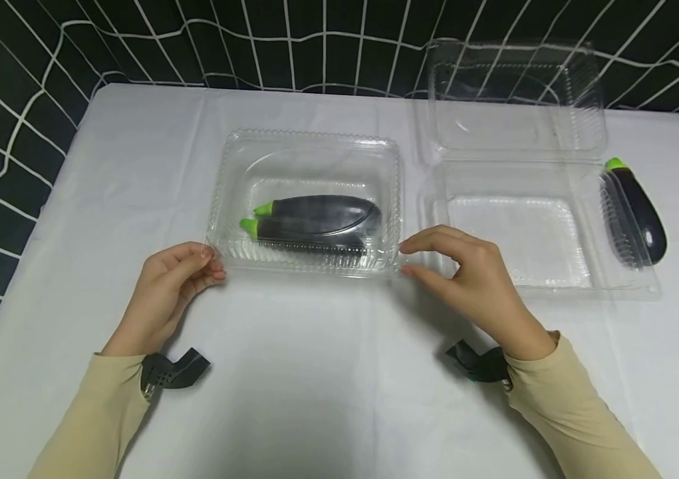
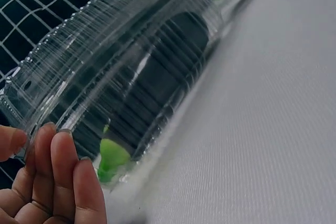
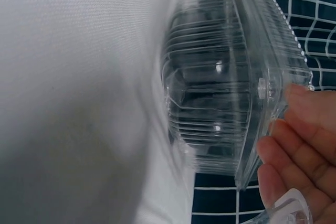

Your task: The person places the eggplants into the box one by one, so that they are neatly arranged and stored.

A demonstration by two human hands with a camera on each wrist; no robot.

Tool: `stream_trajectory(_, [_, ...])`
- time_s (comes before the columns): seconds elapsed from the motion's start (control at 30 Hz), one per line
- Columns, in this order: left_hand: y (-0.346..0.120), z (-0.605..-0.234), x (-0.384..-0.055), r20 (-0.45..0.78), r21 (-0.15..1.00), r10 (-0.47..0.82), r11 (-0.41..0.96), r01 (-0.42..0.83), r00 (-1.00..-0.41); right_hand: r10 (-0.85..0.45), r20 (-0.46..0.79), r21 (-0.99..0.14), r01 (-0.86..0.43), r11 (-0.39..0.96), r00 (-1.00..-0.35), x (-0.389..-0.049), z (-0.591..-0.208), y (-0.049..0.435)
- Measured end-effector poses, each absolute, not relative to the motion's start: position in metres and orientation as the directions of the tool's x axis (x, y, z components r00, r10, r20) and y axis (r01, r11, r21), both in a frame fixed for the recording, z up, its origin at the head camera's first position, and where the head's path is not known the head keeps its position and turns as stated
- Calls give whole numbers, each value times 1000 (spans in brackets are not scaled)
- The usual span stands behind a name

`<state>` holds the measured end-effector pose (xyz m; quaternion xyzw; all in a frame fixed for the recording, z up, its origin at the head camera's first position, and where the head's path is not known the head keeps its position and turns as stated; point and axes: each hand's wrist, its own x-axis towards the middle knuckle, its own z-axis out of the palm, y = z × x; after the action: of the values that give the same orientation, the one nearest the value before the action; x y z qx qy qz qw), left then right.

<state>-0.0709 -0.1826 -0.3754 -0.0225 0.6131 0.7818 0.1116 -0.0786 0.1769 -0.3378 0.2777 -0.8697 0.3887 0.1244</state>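
Observation:
A clear plastic clamshell container [image 1: 309, 156] lies in the middle of the table, its lid down over two dark eggplants [image 1: 321, 207] with green stems. At its near left corner my left hand [image 1: 174, 283] pinches the rim between thumb and fingers. My right hand [image 1: 465, 276] holds the near right corner, thumb and fingertips at the rim. The left wrist view shows a green stem [image 2: 113, 158] through the ribbed wall, close to my left fingers [image 2: 63, 161]. In the right wrist view, the container's ribbed end wall [image 3: 210, 93] faces my right fingers [image 3: 286, 156].
To the right stands a second clear clamshell container [image 1: 519, 239], lid raised at the back. A third eggplant [image 1: 638, 206] lies by its right side, partly seen through the plastic. White cloth covers the table [image 1: 291, 372]; a white wire grid [image 1: 327, 40] borders the back and left.

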Motion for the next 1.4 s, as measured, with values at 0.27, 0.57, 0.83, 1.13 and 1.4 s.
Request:
stream_trajectory(0.27, [-183, -374, -71, -170, 949, 157, -239, -204, -973, -386, 433, -606, -580, 544, -814, -80, -339, 177])
stream_trajectory(0.57, [-181, -374, -74, -166, 943, 169, -260, -207, -971, -384, 434, -596, -579, 555, -815, -81, -338, 180])
stream_trajectory(0.83, [-181, -373, -72, -189, 942, 167, -247, -227, -968, -388, 444, -591, -590, 551, -808, -81, -340, 180])
stream_trajectory(1.13, [-179, -376, -69, -181, 936, 120, -283, -209, -976, -380, 458, -616, -595, 516, -804, -79, -342, 178])
stream_trajectory(1.4, [-178, -379, -68, -136, 925, 57, -349, -147, -989, -346, 523, -629, -626, 461, -779, -77, -335, 180])
